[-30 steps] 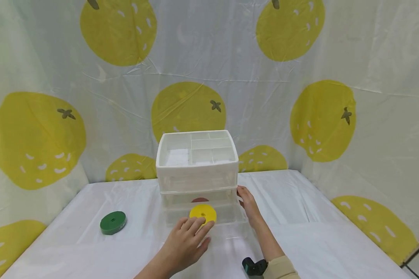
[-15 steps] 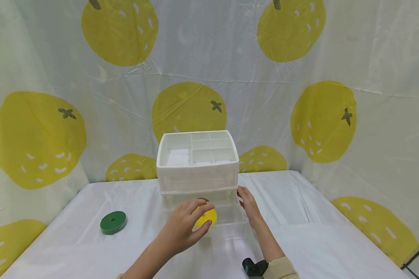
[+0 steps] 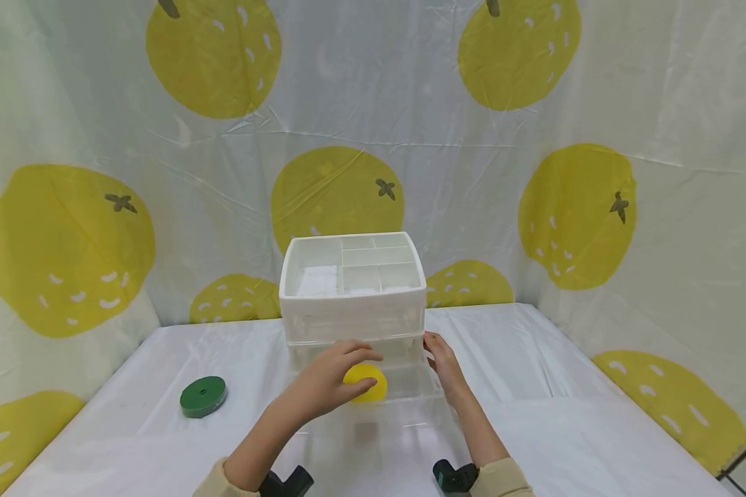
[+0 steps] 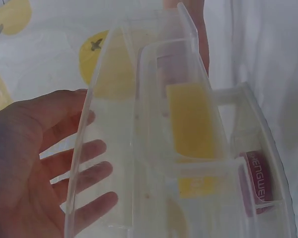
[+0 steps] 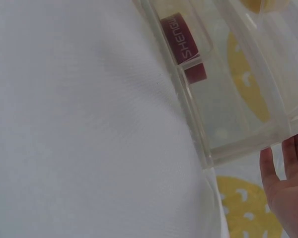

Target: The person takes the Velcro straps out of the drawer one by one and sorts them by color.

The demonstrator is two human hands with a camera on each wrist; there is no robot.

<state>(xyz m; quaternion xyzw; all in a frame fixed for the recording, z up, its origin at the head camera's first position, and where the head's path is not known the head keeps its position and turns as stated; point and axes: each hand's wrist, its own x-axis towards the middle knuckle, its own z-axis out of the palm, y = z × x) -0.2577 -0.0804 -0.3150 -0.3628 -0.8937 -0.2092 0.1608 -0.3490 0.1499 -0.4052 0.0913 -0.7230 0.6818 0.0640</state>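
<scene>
A drawer organizer of clear and white plastic stands mid-table, with a clear lower drawer sticking out at its front. In it a yellow tape roll shows under my left hand. That hand is raised at the front, thumb and fingers apart, gripping nothing; in the left wrist view its spread fingers overlap the clear plastic. My right hand rests its fingertips against the organizer's right side. A dark red tape roll with white lettering lies low inside, hidden in the head view.
To the left, a green tape roll lies on the white-covered table. The organizer's top tray has several compartments. Behind hangs a white cloth printed with yellow fruit. Black wrist devices sit near both sleeves.
My left hand has risen and moved forward off the yellow roll toward the organizer, now covering the red roll in the head view. The right hand has stayed in place.
</scene>
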